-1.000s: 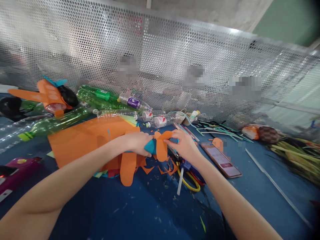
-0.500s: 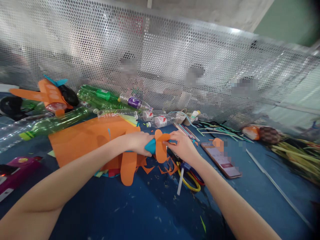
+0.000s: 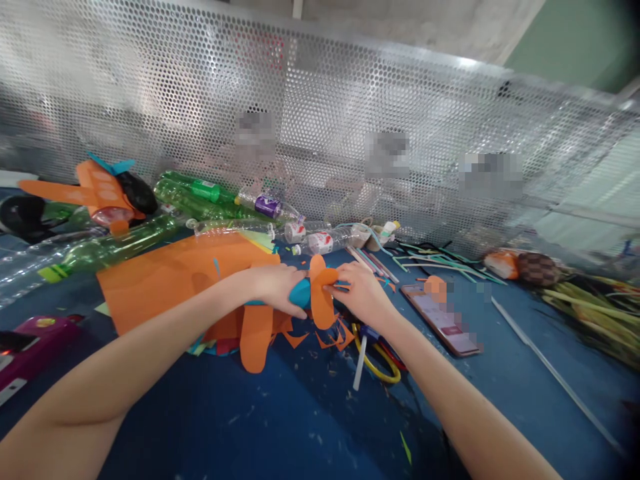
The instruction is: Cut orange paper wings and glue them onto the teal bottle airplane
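A blue-bodied paper plane [image 3: 300, 293] is held above the blue table, its orange wing [image 3: 255, 341] hanging toward me. My left hand [image 3: 277, 287] wraps round the body from behind; part of the body is hidden under the palm. At its right end are crossed orange paper strips [image 3: 321, 303] with rounded tips. My right hand [image 3: 361, 290] pinches the sideways strip between thumb and fingers. Below lie orange paper scraps [image 3: 335, 335]. Scissors with yellow handles [image 3: 383, 373] rest under my right wrist.
Orange sheets [image 3: 150, 280] lie at left, behind my left forearm. Plastic bottles [image 3: 320, 242] line the back before a perforated metal panel [image 3: 330, 100]. At right are a phone [image 3: 443, 320] and a thin white strip [image 3: 540, 360]. A magenta tool [image 3: 43, 347] and another orange plane [image 3: 95, 190] stand left.
The crossed orange strips have turned slightly, with the upright one standing a little higher. My right hand has shifted very slightly; my left hand keeps its hold.
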A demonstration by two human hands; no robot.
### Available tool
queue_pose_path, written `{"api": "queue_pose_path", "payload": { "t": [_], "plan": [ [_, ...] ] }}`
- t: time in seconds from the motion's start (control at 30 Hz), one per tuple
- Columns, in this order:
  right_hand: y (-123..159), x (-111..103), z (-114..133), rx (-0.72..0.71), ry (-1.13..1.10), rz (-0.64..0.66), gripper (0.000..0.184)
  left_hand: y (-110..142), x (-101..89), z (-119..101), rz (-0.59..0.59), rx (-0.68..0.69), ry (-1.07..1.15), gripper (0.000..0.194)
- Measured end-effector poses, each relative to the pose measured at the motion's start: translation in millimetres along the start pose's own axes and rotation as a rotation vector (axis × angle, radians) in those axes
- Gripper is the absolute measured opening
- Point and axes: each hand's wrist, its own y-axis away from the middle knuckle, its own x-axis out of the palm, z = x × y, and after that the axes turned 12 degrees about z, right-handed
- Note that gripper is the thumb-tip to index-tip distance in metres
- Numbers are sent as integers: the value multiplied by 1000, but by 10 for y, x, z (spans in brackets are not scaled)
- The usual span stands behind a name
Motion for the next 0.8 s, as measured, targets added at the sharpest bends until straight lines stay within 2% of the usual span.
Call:
{"api": "queue_pose_path", "payload": {
  "t": [0.13,0.27,0.37,0.43,0.5,0.67,0.8],
  "plan": [
    [6,-1,15,1,11,5,6,-12,11,-4,-58,-68,110,72],
    [4,10,16,7,11,8,4,-60,29,-7,-289,-168,143,66],
    [3,24,8,11,-3,4,2,-86,24,0,-451,-64,120,55],
    [4,31,2,12,-19,-1,1,-106,22,9,-462,44,80,39],
    [7,31,-1,10,-40,-6,1,-137,30,16,-438,79,45,26],
    [17,14,-15,0,-113,-24,6,-224,61,25,-398,64,56,17],
    [12,44,-77,9,-204,-40,5,-251,64,43,-374,25,71,20]
  ]
}}
